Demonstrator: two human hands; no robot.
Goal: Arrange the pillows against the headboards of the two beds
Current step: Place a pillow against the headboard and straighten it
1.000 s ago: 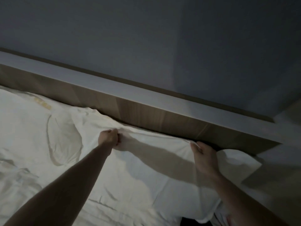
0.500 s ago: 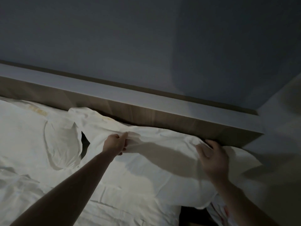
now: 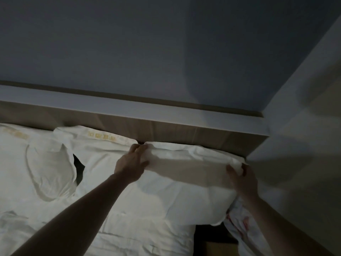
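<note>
A white pillow (image 3: 184, 183) lies across the head of the bed, its far edge against the wooden headboard (image 3: 184, 131). My left hand (image 3: 132, 163) rests on the pillow's top edge near its middle, fingers spread and pressing the fabric. My right hand (image 3: 241, 177) grips the pillow's right corner beside the side wall. A second white pillow (image 3: 36, 163) with a gold printed strip lies to the left, also near the headboard. A dark gap shows between the two pillows.
A grey wall (image 3: 147, 52) rises behind the headboard, and a lighter side wall (image 3: 304, 126) closes in on the right. White bedding (image 3: 129, 228) covers the mattress. A patterned cloth (image 3: 239, 224) lies at the bed's right edge over a dark gap.
The pillow has been pushed back and flattened against the headboard. My left hand went from a pinch to a spread press, and my right hand moved to the right corner.
</note>
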